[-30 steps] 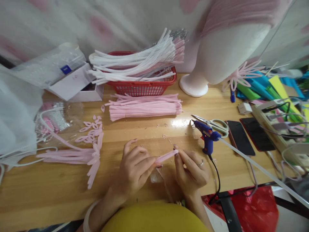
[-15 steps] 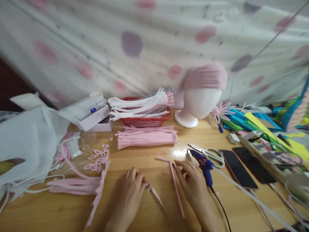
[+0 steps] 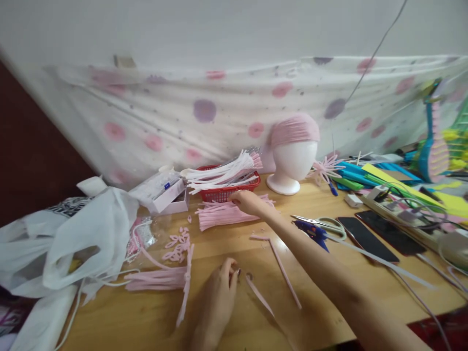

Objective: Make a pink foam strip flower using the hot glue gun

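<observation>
My right hand (image 3: pixel 244 201) reaches far forward over the bundle of pink pipe cleaners (image 3: pixel 219 218), close to the front of a red basket (image 3: pixel 215 196). Its fingertips point down and are mostly hidden. Nearer to me, my left hand (image 3: pixel 222 285) rests on the wooden table, fingers loosely curled with a gap and nothing visible between them. Just right of it lies a thin pale pink strip (image 3: pixel 261 297) with a curled end, apart from the fingers. A bent pink pipe cleaner (image 3: pixel 284 273) lies under the reach of my right forearm.
White pipe cleaners (image 3: pixel 223 170) fill the basket. A foam head (image 3: pixel 294 161) wears a pink cap. Scissors (image 3: pixel 331 225), a blue glue gun (image 3: pixel 310 232), two phones (image 3: pixel 365 239) and a power strip (image 3: pixel 405 219) lie right. Pink loops (image 3: pixel 177 248) and a plastic bag (image 3: pixel 91 239) are left.
My right hand has left the bent pipe cleaner and moved forward and left to the pink bundle. My left hand has come away from the thin strip. The view has tilted up and left.
</observation>
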The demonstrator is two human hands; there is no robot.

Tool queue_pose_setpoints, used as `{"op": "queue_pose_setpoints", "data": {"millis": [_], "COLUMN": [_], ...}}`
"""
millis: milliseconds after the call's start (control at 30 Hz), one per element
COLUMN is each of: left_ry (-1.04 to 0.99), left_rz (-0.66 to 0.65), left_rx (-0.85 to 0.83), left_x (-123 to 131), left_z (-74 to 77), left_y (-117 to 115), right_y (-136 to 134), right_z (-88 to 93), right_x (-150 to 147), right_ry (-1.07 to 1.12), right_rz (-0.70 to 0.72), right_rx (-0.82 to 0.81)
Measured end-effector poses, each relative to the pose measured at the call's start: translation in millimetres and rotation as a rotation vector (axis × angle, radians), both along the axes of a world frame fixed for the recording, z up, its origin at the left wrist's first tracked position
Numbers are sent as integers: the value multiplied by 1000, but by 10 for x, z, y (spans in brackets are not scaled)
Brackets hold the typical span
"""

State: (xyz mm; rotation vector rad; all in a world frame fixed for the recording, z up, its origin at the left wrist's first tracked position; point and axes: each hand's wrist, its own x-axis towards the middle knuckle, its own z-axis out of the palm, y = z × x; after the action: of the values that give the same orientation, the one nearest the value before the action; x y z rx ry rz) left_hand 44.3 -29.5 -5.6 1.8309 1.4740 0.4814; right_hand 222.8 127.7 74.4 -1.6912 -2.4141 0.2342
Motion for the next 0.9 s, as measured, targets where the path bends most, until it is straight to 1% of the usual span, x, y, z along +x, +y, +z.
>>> {"op": "queue_pose_setpoints", "data": {"millis": [67, 133, 200, 267, 367, 500, 567, 633, 700, 733, 800, 833, 900], "left_ry": [-23, -35, -54, -77, -131, -161, -169, -227, -370, -464, -656, -754, -923], "left_rz": [-15, -14, 7, 34, 65, 41, 24, 50, 115, 147, 191, 213, 247], "left_rx": [3, 5, -5, -11, -24, -4, 37, 92, 133, 124, 36, -27, -127], "left_x": [-4, 1, 6, 4, -4, -7, -6, -8, -15, -18, -19, -13, 16], "left_z": [8, 18, 27, 35, 30, -16, -40, -46, -25, -4, 61, 102, 187], "left_y": [-1, 2, 8, 13, 13, -3, 2, 22, 46, 55, 55, 46, 18], "right_y": [195, 311, 367, 384, 359, 220, 82, -126, -416, -588, -957, -1141, -1474], "right_z": [-106, -206, -276, -304, -272, -117, 1, 128, 232, 265, 279, 257, 167], "right_x": [-89, -162, -212, -235, -218, -149, -113, -76, -35, -15, 22, 37, 61], "right_ry": [-46, -95, -134, -157, -155, -95, -45, 17, 81, 111, 186, 279, 468], "right_rz": [41, 54, 48, 36, 25, 28, 40, 55, 60, 53, 12, -23, -115], "right_rx": [-54, -88, -97, -88, -54, 37, 111, 201, 289, 321, 357, 351, 250]}}
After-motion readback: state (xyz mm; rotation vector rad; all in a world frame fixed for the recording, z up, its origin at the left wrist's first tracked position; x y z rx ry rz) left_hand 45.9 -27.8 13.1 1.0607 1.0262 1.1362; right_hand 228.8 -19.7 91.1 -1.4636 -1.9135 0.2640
